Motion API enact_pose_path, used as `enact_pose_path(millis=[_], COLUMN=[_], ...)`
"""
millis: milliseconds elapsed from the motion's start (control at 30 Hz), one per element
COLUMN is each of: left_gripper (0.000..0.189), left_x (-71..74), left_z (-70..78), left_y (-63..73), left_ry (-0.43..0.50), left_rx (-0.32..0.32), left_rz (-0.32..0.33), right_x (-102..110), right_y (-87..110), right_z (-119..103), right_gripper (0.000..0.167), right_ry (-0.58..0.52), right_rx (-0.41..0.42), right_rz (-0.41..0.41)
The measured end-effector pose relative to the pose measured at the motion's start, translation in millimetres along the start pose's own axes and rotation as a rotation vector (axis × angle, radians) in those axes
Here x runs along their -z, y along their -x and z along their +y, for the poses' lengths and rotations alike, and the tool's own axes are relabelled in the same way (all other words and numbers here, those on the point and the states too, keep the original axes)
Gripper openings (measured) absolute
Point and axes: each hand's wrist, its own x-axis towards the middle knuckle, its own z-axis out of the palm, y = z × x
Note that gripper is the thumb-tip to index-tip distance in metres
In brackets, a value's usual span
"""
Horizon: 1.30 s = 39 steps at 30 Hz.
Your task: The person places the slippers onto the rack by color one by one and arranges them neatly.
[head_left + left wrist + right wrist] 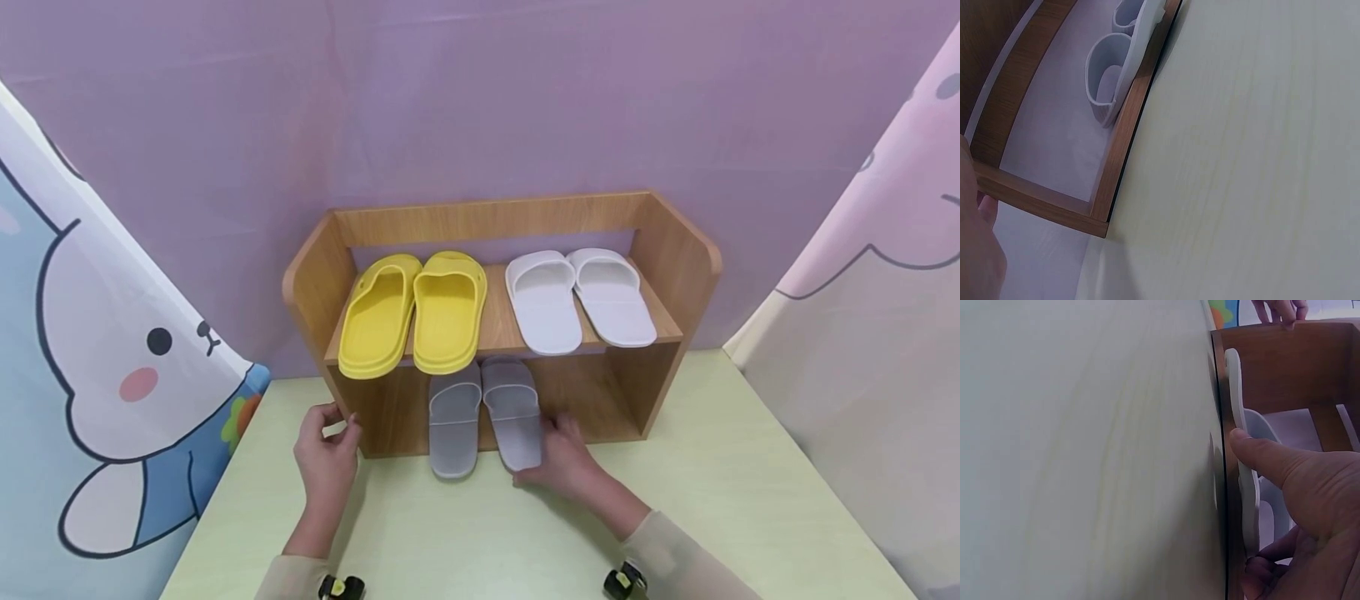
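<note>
A two-level wooden shoe rack stands on the table. On its lower level lies a pair of grey slippers, the left grey slipper and the right grey slipper, heels jutting past the front edge. My right hand grips the right one by its heel end, with the thumb on the heel rim and the fingers at its side. At the rack's left side panel, my left hand pinches the front edge between thumb and fingers; part of this grip is hidden.
Yellow clogs sit on the upper shelf at the left, overhanging its front. White slippers lie at the right of that shelf. Behind the rack hangs a purple cloth; printed cloths flank the pale table.
</note>
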Motion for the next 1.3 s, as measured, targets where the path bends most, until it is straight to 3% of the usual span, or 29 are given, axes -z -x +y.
enact_pose_path(millis=[833, 1100, 1300], left_gripper=[0.023, 0.022, 0.023], left_x=[-2.4, -2.1, 5.0], left_z=[1.6, 1.1, 3.9], left_y=[1.2, 1.8, -0.5], left_ry=[0.004, -0.007, -0.052], left_rx=[0.002, -0.004, 0.036], left_rz=[-0.006, -0.003, -0.016], right_x=[-16, -14, -7], right_y=[1.2, 3.8, 5.2], right_z=[-8, -9, -4], right_gripper=[0.116, 0.116, 0.115], right_ry=[0.133, 0.115, 0.002], right_rx=[-0.003, 0.005, -0.027], right_rz=[0.055, 0.063, 0.068])
